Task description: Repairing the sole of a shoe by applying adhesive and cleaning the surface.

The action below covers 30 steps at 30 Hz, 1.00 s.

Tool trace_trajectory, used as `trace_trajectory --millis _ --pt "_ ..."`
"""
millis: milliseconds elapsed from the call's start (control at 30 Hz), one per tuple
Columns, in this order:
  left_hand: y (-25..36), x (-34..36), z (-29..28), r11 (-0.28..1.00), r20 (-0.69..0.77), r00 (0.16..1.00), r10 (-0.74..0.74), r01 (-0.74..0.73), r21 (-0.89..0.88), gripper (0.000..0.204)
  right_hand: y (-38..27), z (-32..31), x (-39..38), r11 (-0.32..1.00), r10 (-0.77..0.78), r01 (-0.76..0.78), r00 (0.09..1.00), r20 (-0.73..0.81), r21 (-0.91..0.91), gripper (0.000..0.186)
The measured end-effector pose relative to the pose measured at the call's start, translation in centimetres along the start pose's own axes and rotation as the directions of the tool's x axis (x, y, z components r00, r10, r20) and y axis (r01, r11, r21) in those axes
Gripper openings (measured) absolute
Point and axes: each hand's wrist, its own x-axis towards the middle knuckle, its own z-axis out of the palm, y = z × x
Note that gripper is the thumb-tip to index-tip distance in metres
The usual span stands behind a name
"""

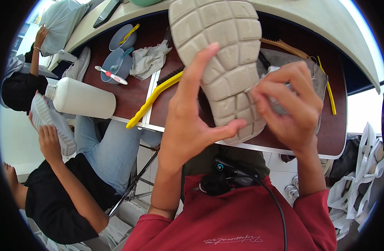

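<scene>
A shoe point(231, 50) is held up in front of me with its off-white, block-patterned sole facing me. My left hand point(188, 115) grips it, the thumb and a finger spread across the sole. On the other side, my right hand point(290, 98) is closed in a pinch beside the sole's right edge. Part of a white cloth or wipe point(274, 68) shows between its fingers; the rest is hidden behind them. The shoe's upper faces away and is out of sight. Just left of my left hand lies a yellow-handled brush point(152, 100).
Left on the dark red table point(131, 94) are a white bottle point(89, 98), two grey bowls point(116, 69), a toothbrush point(110, 75) and crumpled tissue point(149, 60). At right lie a grey cloth point(321, 90), wooden-handled brush point(294, 49) and yellow tool point(330, 96). A co-worker holds another shoe point(58, 125).
</scene>
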Motion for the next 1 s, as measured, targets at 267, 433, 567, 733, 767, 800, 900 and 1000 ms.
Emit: trace_trajectory --millis 267,433,567,733,767,800,900,1000 --pt "1.1 0.5 0.9 0.999 -0.061 0.997 0.044 -0.044 0.0 0.119 -1.8 1.6 -0.5 0.982 0.097 -0.088 0.994 -0.048 0.169 0.021" --pt "1.7 0.6 0.6 0.998 -0.066 0.998 -0.015 0.018 0.053 0.11 -2.9 1.6 0.3 0.986 0.115 -0.113 0.993 -0.01 0.12 0.019" --pt "1.8 0.8 1.0 0.996 -0.083 0.994 0.075 -0.071 0.05 0.106 -1.5 0.6 -0.9 0.983 0.168 -0.164 0.985 -0.042 0.083 0.019" --pt "1.7 0.7 1.0 0.997 -0.102 0.993 0.051 -0.045 0.067 0.107 -2.9 1.8 0.1 0.982 0.15 -0.144 0.988 -0.041 0.125 0.018" --pt "1.5 0.6 0.9 0.994 -0.105 0.99 0.089 -0.082 0.072 0.106 -2.4 2.0 0.0 0.986 0.109 -0.097 0.991 -0.084 0.135 0.02" --pt "1.5 0.7 0.9 0.995 -0.112 0.99 0.084 -0.076 0.072 0.106 -2.0 2.1 0.0 0.988 0.061 -0.042 0.99 -0.128 0.147 0.022" --pt "1.6 0.8 1.3 0.998 -0.09 0.994 0.056 -0.053 0.041 0.102 -1.3 1.7 -0.6 0.993 0.08 -0.066 0.987 -0.137 0.102 0.022" --pt "1.5 0.9 1.9 0.999 -0.138 0.99 0.026 -0.021 0.038 0.1 -2.8 2.2 0.3 0.985 0.097 -0.087 0.994 -0.059 0.153 0.017"
